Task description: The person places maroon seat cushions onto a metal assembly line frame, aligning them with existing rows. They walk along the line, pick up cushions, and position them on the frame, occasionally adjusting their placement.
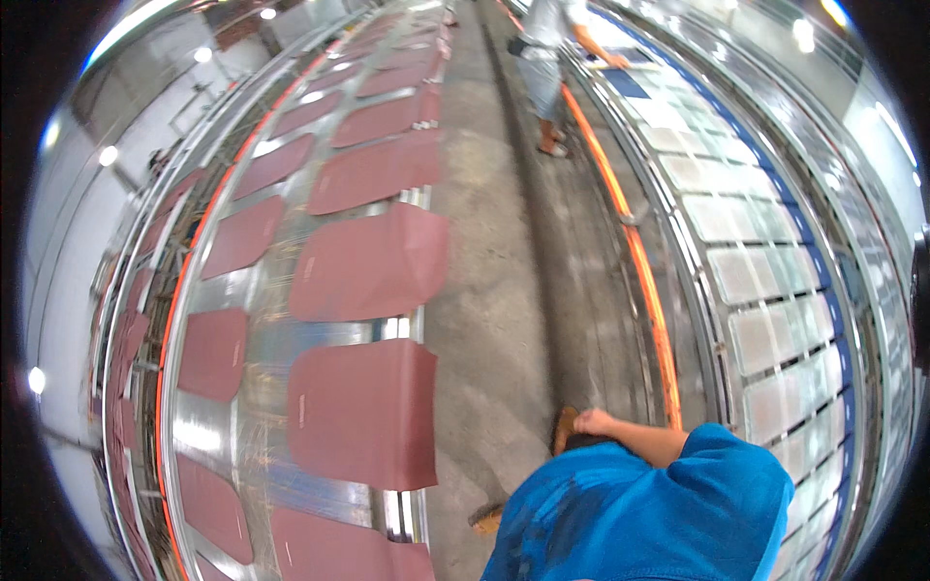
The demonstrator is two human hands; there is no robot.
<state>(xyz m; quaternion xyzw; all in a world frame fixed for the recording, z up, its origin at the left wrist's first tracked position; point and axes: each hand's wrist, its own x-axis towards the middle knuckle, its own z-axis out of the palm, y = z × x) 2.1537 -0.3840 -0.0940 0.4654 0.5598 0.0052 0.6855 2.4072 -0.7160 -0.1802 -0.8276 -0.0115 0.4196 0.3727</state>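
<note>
My right hand (593, 422) hangs in front of my body above the walkway, its fingers curled with nothing seen in them. It touches none of the work surfaces. My left hand is out of view. Left of me, maroon cut fabric panels (360, 412) with rounded corners lie in rows on a long shiny table (199, 436). The nearer row's edges hang over the table side toward the walkway.
A grey concrete walkway (484, 320) runs ahead. An orange rail (651, 305) borders the right-hand table, which carries pale rectangular panels (770, 276). Farther along, another person (544, 58) stands beside that table, one hand over dark blue pieces (620, 85).
</note>
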